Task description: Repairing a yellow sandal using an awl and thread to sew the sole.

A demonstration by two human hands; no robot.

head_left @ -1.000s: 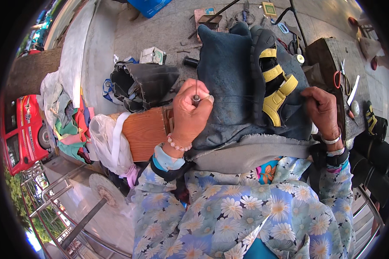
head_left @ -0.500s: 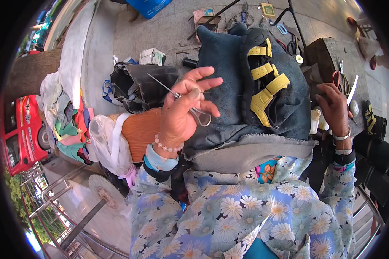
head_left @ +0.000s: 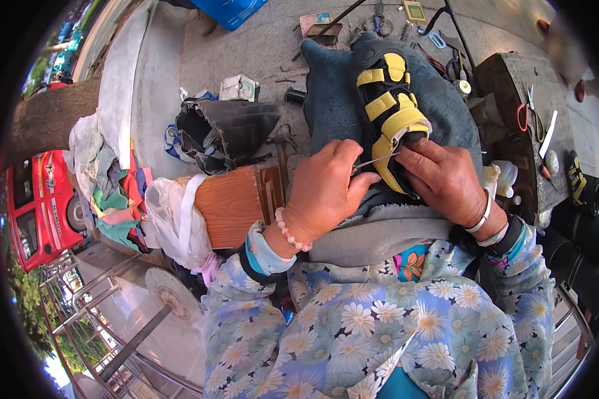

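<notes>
A black sandal with yellow straps [head_left: 381,104] lies across my lap on dark blue cloth [head_left: 329,86]. My left hand [head_left: 329,186] is closed around a thin metal awl [head_left: 377,160], whose shaft reaches right to the strap at the sandal's near end. Its handle is hidden in my fingers. My right hand [head_left: 444,178] grips that same end of the sandal from the right, fingers bent over the strap edge and the black part beside it. Whether thread lies between the hands is too fine to tell.
At right, scissors [head_left: 527,114] and a white blade-like strip [head_left: 548,138] lie on a wooden box [head_left: 506,73]. White bottles [head_left: 506,176] stand beside it. To the left are a black bag [head_left: 236,130], a wooden box [head_left: 226,206] and cloth scraps [head_left: 113,206]. Tools lie beyond the lap.
My left hand has come down and right, swinging the awl's point from up-left to the strap. My right hand has moved in from the far right onto the sandal, which has shifted and tilted slightly.
</notes>
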